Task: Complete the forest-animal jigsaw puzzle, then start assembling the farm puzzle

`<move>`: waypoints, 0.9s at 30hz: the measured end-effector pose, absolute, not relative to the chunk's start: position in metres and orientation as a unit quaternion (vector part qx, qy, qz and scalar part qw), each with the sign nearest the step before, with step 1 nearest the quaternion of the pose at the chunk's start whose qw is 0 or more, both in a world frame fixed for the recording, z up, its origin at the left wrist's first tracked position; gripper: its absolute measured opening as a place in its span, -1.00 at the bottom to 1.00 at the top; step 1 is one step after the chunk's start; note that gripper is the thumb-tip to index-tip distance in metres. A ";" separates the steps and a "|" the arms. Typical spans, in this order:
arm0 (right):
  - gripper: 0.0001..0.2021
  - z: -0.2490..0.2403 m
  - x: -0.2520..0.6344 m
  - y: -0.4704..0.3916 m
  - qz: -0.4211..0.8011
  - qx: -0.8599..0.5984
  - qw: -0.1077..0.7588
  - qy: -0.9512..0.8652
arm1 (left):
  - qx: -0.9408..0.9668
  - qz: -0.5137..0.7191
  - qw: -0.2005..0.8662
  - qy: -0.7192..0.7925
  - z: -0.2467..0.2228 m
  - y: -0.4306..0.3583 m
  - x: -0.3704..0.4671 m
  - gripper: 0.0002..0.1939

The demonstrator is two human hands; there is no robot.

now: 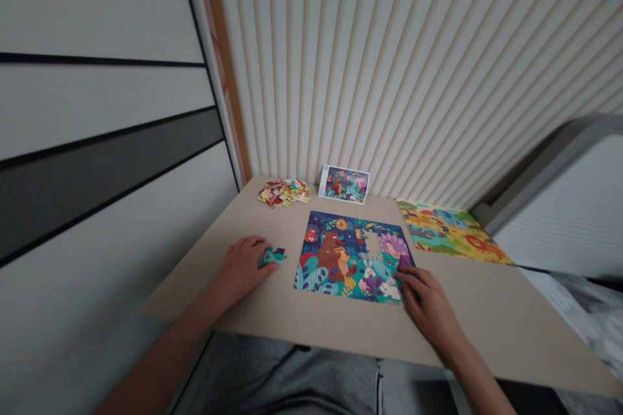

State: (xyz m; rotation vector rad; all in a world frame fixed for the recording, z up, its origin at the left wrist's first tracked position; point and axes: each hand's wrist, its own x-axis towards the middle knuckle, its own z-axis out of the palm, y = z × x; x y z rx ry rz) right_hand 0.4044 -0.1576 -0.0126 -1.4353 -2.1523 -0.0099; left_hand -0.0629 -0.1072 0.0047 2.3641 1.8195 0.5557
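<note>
A mostly assembled jigsaw puzzle [331, 259] lies flat on the table, picturing a bear, white rabbits and plants against dark blue. Table colour shows through a gap in its upper right part. To its left, my left hand [246, 266] rests on the tabletop, its fingers closed around teal puzzle pieces [271, 257]; how many is hidden. My right hand [428, 301] is at the puzzle's lower right edge. Its fingertips press together there on the border, and whatever is under them is too small to tell. Behind the puzzle, a picture card [344, 184] of the same scene leans upright.
A pile of loose pieces [283, 192] lies at the table's back left. On the right is a yellow animal puzzle [450, 230] with a lion. A pleated blind [341, 65] borders the beige table [272, 321] at the back; white panelling [121, 227] stands left.
</note>
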 end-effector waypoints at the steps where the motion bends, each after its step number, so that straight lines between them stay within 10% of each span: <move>1: -0.71 -0.011 0.403 -0.158 0.000 -0.534 0.277 -0.799 | 0.780 0.190 0.065 0.592 0.005 -0.106 -0.063 -0.60; 27: -0.66 0.034 0.305 -0.088 0.409 -0.450 0.383 -0.695 | 0.762 0.391 0.398 0.329 0.030 -0.063 0.090 -0.61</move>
